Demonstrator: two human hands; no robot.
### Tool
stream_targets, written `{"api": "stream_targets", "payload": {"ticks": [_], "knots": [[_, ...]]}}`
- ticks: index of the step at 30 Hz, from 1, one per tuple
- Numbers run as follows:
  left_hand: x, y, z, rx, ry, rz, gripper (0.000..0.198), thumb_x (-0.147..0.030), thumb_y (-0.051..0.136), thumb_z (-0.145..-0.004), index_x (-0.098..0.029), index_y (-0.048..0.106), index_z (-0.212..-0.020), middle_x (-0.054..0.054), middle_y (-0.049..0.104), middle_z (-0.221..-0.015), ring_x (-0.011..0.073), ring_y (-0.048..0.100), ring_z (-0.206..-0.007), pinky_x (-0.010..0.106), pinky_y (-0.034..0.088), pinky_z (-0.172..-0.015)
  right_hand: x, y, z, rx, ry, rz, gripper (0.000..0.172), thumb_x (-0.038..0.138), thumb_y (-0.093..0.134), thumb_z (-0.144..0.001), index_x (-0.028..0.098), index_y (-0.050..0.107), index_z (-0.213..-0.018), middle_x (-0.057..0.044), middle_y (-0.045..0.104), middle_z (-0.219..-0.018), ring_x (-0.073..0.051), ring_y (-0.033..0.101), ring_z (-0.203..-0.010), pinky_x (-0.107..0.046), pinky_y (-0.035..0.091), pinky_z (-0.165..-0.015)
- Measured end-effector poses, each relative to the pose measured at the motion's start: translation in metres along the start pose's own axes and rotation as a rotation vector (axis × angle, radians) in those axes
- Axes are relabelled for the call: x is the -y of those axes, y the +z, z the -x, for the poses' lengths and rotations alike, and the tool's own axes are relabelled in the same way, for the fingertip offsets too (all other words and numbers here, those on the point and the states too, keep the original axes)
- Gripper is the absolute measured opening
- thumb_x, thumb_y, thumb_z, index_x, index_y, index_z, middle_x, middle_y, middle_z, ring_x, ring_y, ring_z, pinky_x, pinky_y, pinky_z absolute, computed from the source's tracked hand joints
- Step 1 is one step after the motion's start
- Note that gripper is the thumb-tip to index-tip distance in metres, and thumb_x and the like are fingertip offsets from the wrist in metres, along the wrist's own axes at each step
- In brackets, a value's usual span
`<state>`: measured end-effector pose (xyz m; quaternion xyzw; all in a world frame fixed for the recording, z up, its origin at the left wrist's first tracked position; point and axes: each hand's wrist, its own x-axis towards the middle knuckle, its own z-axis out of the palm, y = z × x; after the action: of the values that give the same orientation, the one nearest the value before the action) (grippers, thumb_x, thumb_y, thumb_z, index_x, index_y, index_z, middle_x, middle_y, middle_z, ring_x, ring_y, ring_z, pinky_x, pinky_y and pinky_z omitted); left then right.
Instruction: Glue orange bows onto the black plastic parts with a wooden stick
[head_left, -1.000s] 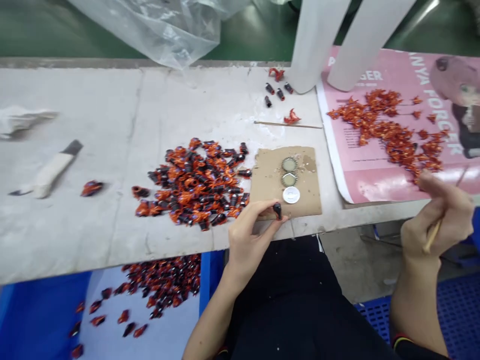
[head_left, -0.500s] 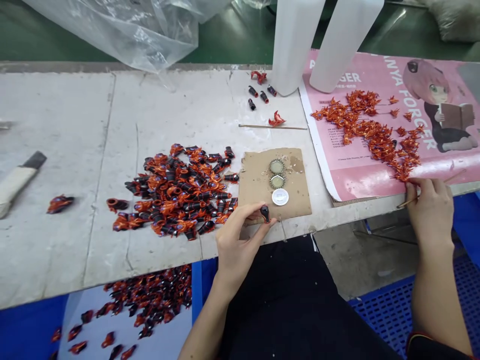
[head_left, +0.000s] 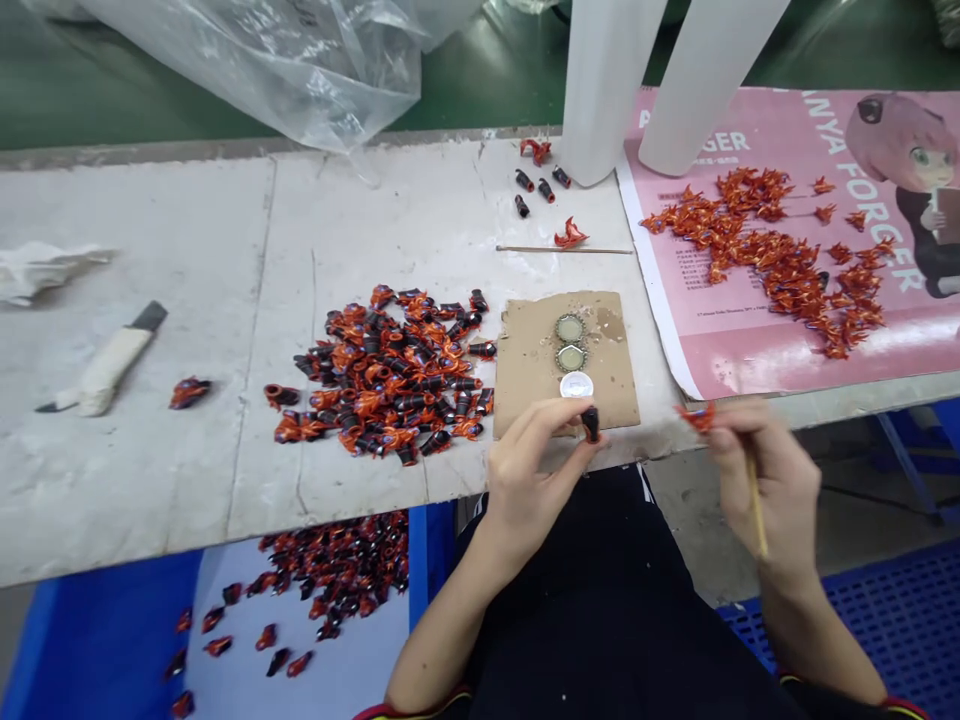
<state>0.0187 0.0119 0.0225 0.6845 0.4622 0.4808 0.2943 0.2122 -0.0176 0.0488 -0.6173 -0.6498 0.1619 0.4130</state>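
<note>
My left hand (head_left: 536, 465) pinches a small black part (head_left: 591, 424) between thumb and fingertips, just over the front edge of a cardboard piece (head_left: 517, 345). My right hand (head_left: 772, 480), somewhat blurred, holds a spiky orange piece (head_left: 697, 416) at its fingertips, and a thin wooden stick (head_left: 756, 505) is also gripped in it. Two bottle caps (head_left: 570, 328) and a white round disc (head_left: 576, 385) lie on the cardboard. Left of it is a heap of black-and-orange parts (head_left: 397, 375). More spiky orange pieces (head_left: 780, 260) are spread over a pink printed sheet (head_left: 727, 355).
Two white plastic bottles (head_left: 607, 100) stand at the back, near a clear plastic bag (head_left: 337, 70). A wrapped blade tool (head_left: 112, 365) lies at left. Another stick (head_left: 562, 249) and several black parts are behind the cardboard. Below the table edge, a blue bin (head_left: 120, 620) holds many parts.
My right hand has come left from the pink sheet toward my left hand, carrying an orange piece and the stick. My left hand still pinches the black part. The view has shifted left.
</note>
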Motion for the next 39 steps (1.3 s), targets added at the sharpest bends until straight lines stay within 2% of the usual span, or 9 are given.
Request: {"api": "stream_targets", "payload": {"ticks": [4,8,13,18,22,25,29,32,39], "knots": [[-0.001,0.002,-0.002,0.013,0.115,-0.064,0.022,-0.014,0.067,-0.086,-0.018,0.064,-0.107,0.004,0.074,-0.097,0.0128,0.071,-0.085,0.022,0.058,-0.078,0.017,0.039,0.006,0.145,0.005,-0.318,0.011,0.018,0.051,-0.094,0.021,0.055,-0.084,0.003,0.056,-0.076,-0.008,0.054,-0.067,-0.019,0.044,-0.060],[0.002,0.004,0.001,-0.027,0.182,-0.152,0.023,-0.013,0.065,-0.087,-0.018,0.063,-0.109,0.004,0.074,-0.093,0.0136,0.071,-0.081,0.023,0.058,-0.073,0.015,0.054,0.011,0.173,0.051,-0.425,0.011,0.017,0.050,-0.095,0.022,0.054,-0.085,0.003,0.055,-0.078,-0.007,0.055,-0.068,-0.017,0.047,-0.060],[0.001,0.006,0.002,-0.042,0.251,-0.119,0.025,-0.006,0.062,-0.087,-0.014,0.062,-0.111,0.007,0.073,-0.098,0.0124,0.071,-0.092,0.019,0.058,-0.083,0.012,0.057,0.012,0.109,0.041,-0.408,0.012,0.018,0.050,-0.096,0.022,0.053,-0.085,0.004,0.052,-0.076,-0.006,0.052,-0.067,-0.017,0.046,-0.058],[-0.006,0.002,0.002,0.053,0.204,0.050,0.030,-0.003,0.060,-0.086,-0.012,0.060,-0.115,0.010,0.071,-0.108,0.0129,0.069,-0.105,0.020,0.057,-0.094,0.009,0.057,0.012,0.039,-0.009,-0.316,0.012,0.016,0.049,-0.096,0.021,0.052,-0.085,0.003,0.051,-0.075,-0.007,0.050,-0.066,-0.020,0.043,-0.057],[-0.008,0.005,0.002,-0.006,0.182,0.124,0.022,-0.013,0.070,-0.084,-0.014,0.064,-0.105,0.006,0.071,-0.100,0.0115,0.071,-0.095,0.018,0.059,-0.087,0.007,0.058,0.013,0.035,-0.062,-0.298,0.011,0.016,0.050,-0.095,0.021,0.052,-0.086,0.004,0.051,-0.075,-0.007,0.049,-0.066,-0.021,0.042,-0.057],[-0.007,0.008,0.002,-0.043,0.177,0.119,0.016,-0.013,0.071,-0.083,-0.016,0.065,-0.098,0.003,0.071,-0.094,0.0099,0.071,-0.089,0.017,0.059,-0.081,0.007,0.059,0.013,0.046,-0.083,-0.283,0.010,0.014,0.050,-0.094,0.022,0.053,-0.088,0.004,0.052,-0.075,-0.007,0.049,-0.065,-0.021,0.041,-0.057],[-0.006,0.010,0.002,-0.079,0.168,0.123,0.026,-0.013,0.072,-0.082,-0.016,0.064,-0.106,0.002,0.069,-0.091,0.0087,0.070,-0.085,0.016,0.059,-0.079,0.006,0.058,0.012,0.074,-0.119,-0.266,0.011,0.012,0.050,-0.094,0.022,0.054,-0.093,0.003,0.055,-0.078,-0.009,0.052,-0.068,-0.022,0.042,-0.059],[-0.005,0.007,0.002,-0.059,0.135,0.103,0.035,-0.013,0.073,-0.081,-0.016,0.062,-0.114,0.002,0.070,-0.094,0.0087,0.069,-0.085,0.016,0.059,-0.080,0.005,0.059,0.012,0.076,-0.150,-0.250,0.011,0.013,0.051,-0.093,0.022,0.055,-0.096,0.001,0.058,-0.081,-0.010,0.054,-0.071,-0.024,0.043,-0.059],[-0.005,0.003,0.001,-0.015,0.131,0.055,0.022,-0.014,0.071,-0.083,-0.017,0.066,-0.104,0.002,0.072,-0.093,0.0099,0.071,-0.088,0.016,0.059,-0.082,0.005,0.059,0.012,0.084,-0.180,-0.212,0.011,0.012,0.053,-0.092,0.023,0.055,-0.091,0.002,0.057,-0.075,-0.012,0.053,-0.067,-0.025,0.041,-0.056]]}}
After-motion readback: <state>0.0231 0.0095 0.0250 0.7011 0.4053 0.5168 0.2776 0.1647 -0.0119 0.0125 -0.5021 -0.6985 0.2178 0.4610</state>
